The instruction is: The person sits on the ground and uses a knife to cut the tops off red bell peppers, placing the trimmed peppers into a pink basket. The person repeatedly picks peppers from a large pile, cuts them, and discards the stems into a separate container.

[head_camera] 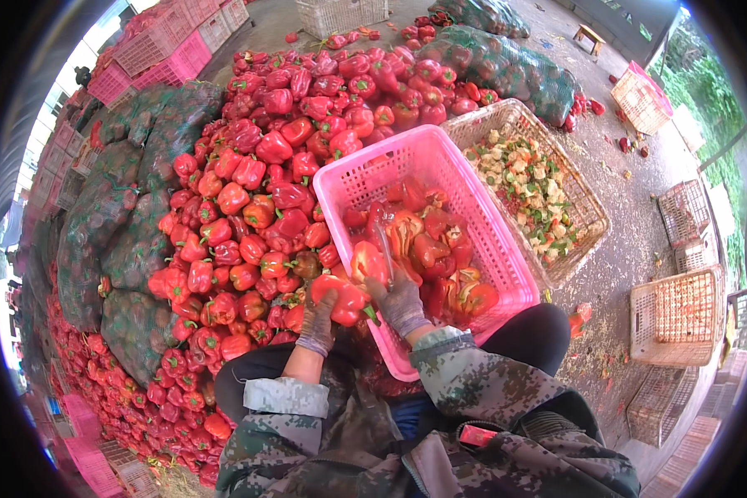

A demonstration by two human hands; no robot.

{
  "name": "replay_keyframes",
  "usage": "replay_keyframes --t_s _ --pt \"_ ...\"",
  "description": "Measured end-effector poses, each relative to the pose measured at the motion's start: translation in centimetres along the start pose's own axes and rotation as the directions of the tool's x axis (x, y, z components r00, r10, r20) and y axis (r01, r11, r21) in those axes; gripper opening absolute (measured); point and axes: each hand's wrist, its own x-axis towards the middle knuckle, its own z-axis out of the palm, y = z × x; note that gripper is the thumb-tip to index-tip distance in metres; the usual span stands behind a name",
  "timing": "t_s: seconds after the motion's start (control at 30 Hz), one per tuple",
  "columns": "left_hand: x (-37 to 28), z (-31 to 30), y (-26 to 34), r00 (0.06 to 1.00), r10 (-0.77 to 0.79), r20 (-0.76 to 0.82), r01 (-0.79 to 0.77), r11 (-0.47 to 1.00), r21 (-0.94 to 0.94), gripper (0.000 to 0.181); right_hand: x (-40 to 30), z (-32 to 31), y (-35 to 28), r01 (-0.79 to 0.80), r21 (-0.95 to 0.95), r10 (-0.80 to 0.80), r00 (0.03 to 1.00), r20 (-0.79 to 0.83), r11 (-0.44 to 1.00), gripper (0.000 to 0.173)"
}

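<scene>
My gloved left hand (319, 322) grips a red bell pepper (343, 300) with a green stem, over the near left rim of a pink plastic crate (495, 233). My right hand (401, 304), also gloved, is closed around a knife (385, 249) whose thin blade points away from me; its handle is hidden in the fingers. Just left of the blade is a red pepper piece (368, 261); whether the right hand touches it, I cannot tell. Cut and opened peppers (432, 249) lie inside the pink crate, which stands tilted between my knees.
A large heap of whole red peppers (274, 149) spreads to the left and ahead. Beyond the pink crate, a beige crate (576, 199) holds pepper cores (529, 180). Filled green mesh sacks (99, 218) flank the heap. Crates (678, 317) stand on the littered floor at right.
</scene>
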Motion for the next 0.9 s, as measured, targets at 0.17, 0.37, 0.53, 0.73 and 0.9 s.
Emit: replay_keyframes --t_s 0.17,0.37,0.53,0.73,0.9 --pt "1.7 0.7 -0.8 0.997 -0.013 0.071 0.020 0.996 -0.091 0.054 4.8 0.9 11.2 -0.132 0.149 0.164 0.960 -0.226 0.980 0.057" --pt "-1.4 4.3 3.2 0.959 -0.058 0.279 0.124 0.966 -0.225 0.066 1.2 -5.8 2.6 0.254 0.613 -0.306 0.952 -0.021 0.748 0.037" --pt "-0.7 7.0 3.3 0.945 -0.149 0.293 0.172 0.983 -0.056 0.068 -2.5 -7.7 -3.4 0.453 0.231 -0.507 0.799 0.323 0.861 0.053" --pt "-1.7 10.3 3.4 0.733 0.381 0.564 -0.681 0.412 0.605 0.087 -2.7 -10.7 -3.0 -0.061 0.491 -0.226 0.835 0.503 0.869 0.035" --pt "-1.9 10.9 2.2 0.792 0.234 0.564 -0.527 0.728 0.438 0.078 -1.7 -8.9 -0.8 0.028 0.507 -0.280 0.859 0.429 0.862 0.026"
